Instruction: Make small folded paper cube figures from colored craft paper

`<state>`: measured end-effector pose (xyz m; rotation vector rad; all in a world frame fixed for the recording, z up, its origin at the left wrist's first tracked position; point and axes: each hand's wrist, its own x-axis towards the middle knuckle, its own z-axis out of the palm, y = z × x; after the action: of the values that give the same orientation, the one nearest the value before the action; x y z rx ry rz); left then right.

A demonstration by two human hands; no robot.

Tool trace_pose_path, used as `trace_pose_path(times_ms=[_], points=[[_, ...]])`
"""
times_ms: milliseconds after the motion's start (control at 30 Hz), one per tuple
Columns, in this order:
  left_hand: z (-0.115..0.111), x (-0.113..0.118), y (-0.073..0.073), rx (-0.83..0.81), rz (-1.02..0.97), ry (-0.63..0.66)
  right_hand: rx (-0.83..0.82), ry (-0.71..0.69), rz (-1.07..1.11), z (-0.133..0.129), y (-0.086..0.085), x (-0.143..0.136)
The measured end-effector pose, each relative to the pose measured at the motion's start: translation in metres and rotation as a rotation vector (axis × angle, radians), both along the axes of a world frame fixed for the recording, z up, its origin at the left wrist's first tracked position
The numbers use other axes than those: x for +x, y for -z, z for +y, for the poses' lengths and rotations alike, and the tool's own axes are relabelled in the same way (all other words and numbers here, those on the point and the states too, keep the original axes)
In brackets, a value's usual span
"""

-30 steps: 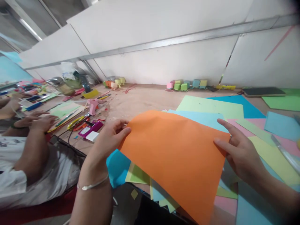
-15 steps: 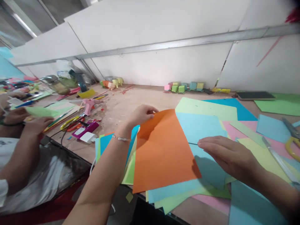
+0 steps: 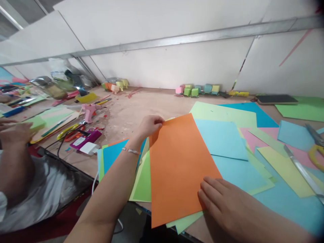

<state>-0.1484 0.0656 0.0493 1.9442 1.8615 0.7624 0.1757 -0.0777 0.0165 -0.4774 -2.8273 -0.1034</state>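
Note:
A sheet of orange paper (image 3: pixel 179 162) lies over a pile of coloured sheets, its lower corner sticking out past the table edge. My left hand (image 3: pixel 152 125) pinches it at the upper left edge, fingers closed and curled around the paper. Across its lower right edge rests my right hand (image 3: pixel 217 199), fingers stretched out flat on the surface and thumb hidden. Light blue paper (image 3: pixel 215 135) shows to the right of the orange sheet. Green paper (image 3: pixel 143 182) and blue paper (image 3: pixel 115 157) stick out at its left.
Scissors (image 3: pixel 316 152) and a craft knife (image 3: pixel 301 168) lie on paper at the right. Small paper cubes (image 3: pixel 194 91) line the wall, near a dark phone-like slab (image 3: pixel 275 99). A pink glue gun (image 3: pixel 88 112) and purple power strip (image 3: pixel 86 139) are left, beside a co-worker's hand (image 3: pixel 17 133).
My right hand has come down from beside the sheet onto its lower right edge. The orange sheet has shifted toward me and lies flatter, with my left hand still at its upper left edge.

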Motion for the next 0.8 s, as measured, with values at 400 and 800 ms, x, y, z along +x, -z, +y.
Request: trace_pose_path(times_ms=[400, 800], points=[[-0.01, 0.035, -0.003, 0.055, -0.18, 0.111, 0.127, -0.013, 0.189, 0.019, -0.064, 0.015], [-0.051, 0.079, -0.031, -0.08, -0.435, 0.434, 0.305, 0.295, 0.297, 0.063, -0.063, 0.027]])
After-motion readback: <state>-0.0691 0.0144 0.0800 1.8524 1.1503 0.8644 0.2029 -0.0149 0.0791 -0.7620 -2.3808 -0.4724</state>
